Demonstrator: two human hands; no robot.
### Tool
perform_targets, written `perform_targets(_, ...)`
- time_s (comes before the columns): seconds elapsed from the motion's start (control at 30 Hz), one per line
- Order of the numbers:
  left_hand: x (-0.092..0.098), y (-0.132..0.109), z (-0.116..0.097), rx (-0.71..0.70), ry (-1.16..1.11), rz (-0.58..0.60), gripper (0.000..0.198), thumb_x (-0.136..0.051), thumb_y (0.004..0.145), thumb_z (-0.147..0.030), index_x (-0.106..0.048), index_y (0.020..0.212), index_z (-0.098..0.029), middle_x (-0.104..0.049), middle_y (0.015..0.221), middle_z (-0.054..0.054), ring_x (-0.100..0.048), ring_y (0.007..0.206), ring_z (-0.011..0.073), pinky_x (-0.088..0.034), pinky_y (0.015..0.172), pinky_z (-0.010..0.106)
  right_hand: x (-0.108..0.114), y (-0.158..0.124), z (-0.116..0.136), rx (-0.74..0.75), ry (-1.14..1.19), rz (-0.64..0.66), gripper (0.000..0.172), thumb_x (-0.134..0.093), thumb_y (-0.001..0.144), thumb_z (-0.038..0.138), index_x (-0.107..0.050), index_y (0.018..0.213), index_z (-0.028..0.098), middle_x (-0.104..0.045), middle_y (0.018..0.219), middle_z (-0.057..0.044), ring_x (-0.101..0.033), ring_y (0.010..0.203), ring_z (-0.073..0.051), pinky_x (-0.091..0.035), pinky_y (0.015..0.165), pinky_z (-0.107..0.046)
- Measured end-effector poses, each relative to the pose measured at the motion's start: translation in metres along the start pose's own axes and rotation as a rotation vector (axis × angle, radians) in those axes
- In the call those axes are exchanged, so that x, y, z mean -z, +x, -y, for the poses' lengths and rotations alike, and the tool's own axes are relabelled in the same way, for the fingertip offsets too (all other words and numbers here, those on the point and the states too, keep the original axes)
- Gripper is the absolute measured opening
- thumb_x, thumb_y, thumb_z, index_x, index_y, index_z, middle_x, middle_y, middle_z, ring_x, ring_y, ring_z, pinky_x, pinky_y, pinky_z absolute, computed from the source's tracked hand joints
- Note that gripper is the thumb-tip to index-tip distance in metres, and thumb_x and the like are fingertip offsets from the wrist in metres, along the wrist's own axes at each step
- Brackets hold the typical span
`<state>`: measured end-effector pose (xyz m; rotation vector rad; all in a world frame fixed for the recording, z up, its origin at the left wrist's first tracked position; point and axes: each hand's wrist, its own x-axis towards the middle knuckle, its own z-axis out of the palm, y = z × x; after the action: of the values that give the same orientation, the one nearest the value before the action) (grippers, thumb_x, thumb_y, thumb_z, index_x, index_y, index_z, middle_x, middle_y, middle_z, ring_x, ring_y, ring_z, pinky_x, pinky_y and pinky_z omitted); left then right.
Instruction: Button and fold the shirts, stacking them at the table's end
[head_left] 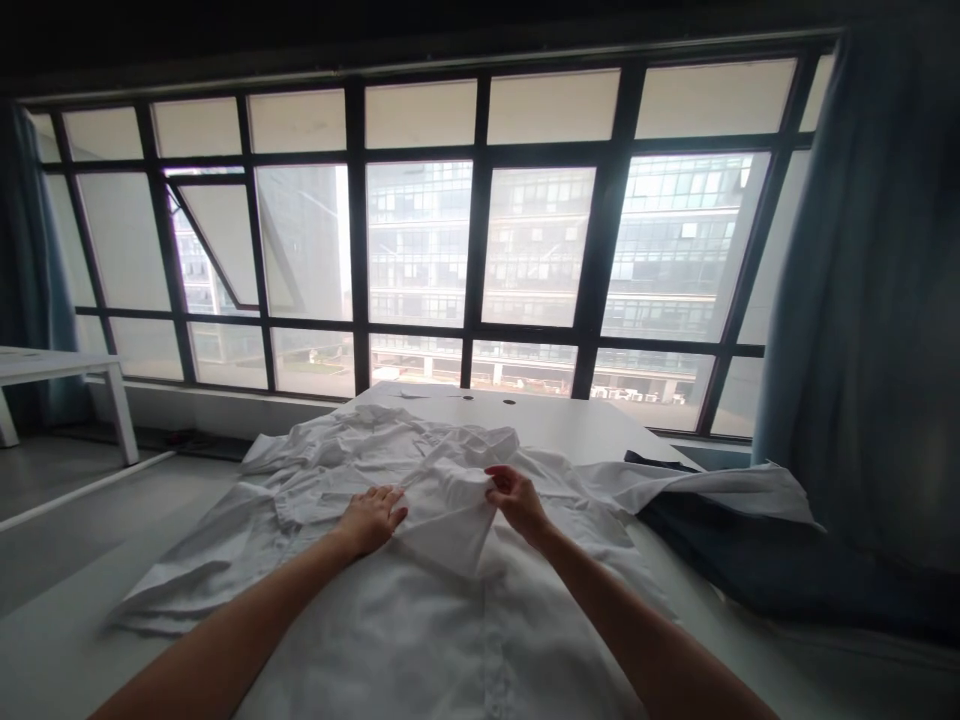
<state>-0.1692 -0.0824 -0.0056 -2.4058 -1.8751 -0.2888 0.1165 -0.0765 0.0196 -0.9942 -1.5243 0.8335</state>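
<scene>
A white shirt [420, 620] lies spread over a white table [570, 420], its sleeves hanging off both sides. My left hand [373, 518] rests flat on the cloth near the collar, fingers stretched out and together. My right hand [516, 500] pinches a folded flap of the shirt [450, 520] between thumb and fingers, just right of the left hand. Both forearms reach in from the bottom edge.
A dark garment [750, 560] lies on the table's right side under the shirt's right sleeve [712, 485]. Blue curtains [870, 320] hang at right. A large window [480, 250] fills the far wall. Another white table [52, 365] stands at far left.
</scene>
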Motion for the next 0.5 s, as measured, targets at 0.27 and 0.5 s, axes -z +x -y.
perform_targets(0.27, 0.002, -0.002, -0.001, 0.014, 0.004, 0.028, 0.047, -0.035, 0.098, -0.041, -0.050, 0.140, -0.027, -0.045, 0.151, 0.012, -0.040, 0.139, 0.0297, -0.033, 0.109, 0.051, 0.070, -0.006, 0.085, -0.088, 0.121, 0.672, 0.056, -0.069, 0.080, 0.061, -0.068, 0.105, 0.011, -0.054, 0.055, 0.002, -0.050, 0.042, -0.012, -0.040, 0.041, -0.021)
perform_targets(0.5, 0.023, 0.009, -0.018, -0.005, 0.108, 0.120, 0.042, -0.038, 0.096, -0.035, -0.059, 0.129, -0.022, -0.052, 0.143, 0.016, -0.049, 0.130, 0.0327, -0.037, 0.104, 0.053, 0.052, -0.005, 0.053, 0.008, -0.492, 0.651, 0.059, -0.070, 0.076, 0.072, -0.074, 0.092, 0.016, -0.070, 0.081, -0.007, -0.066, 0.068, -0.018, -0.048, 0.054, -0.022)
